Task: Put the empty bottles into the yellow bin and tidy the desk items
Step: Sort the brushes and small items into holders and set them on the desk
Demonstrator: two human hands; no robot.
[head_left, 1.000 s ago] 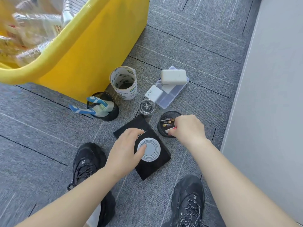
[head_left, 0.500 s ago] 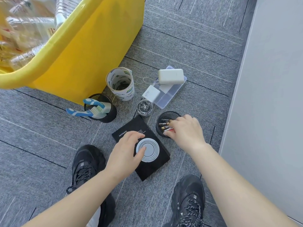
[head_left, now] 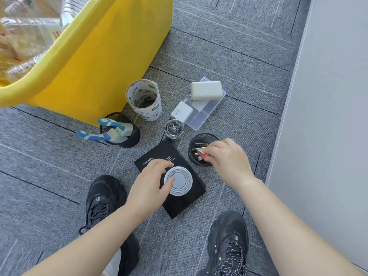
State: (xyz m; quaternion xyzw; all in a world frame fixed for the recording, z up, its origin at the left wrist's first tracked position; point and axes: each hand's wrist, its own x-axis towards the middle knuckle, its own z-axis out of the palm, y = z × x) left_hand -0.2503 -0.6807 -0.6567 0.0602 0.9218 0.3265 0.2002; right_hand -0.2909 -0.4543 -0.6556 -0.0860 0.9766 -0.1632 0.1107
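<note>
The yellow bin [head_left: 103,62] stands at the upper left with several clear empty bottles [head_left: 29,36] inside. On the carpet lies a black notebook [head_left: 155,156] with a grey ringed disc [head_left: 179,181] on top. My left hand [head_left: 149,184] rests on the notebook, thumb and fingers touching the disc's left edge. My right hand [head_left: 229,158] reaches over a small black mesh cup [head_left: 201,138] holding batteries, its fingertips pinched on a red-and-white battery [head_left: 203,154] at the cup's mouth.
A black mesh cup with blue toothbrushes [head_left: 119,128], a tape roll [head_left: 144,100], a small clear jar [head_left: 174,127], a white charger [head_left: 182,112], and a white power bank [head_left: 206,90] on a clear box [head_left: 207,110] surround it. A grey wall [head_left: 328,116] stands right. My black shoes [head_left: 105,198] sit below.
My right hand has shifted slightly right over the battery cup, with the red-and-white battery still at its fingertips. My left hand has stayed on the disc.
</note>
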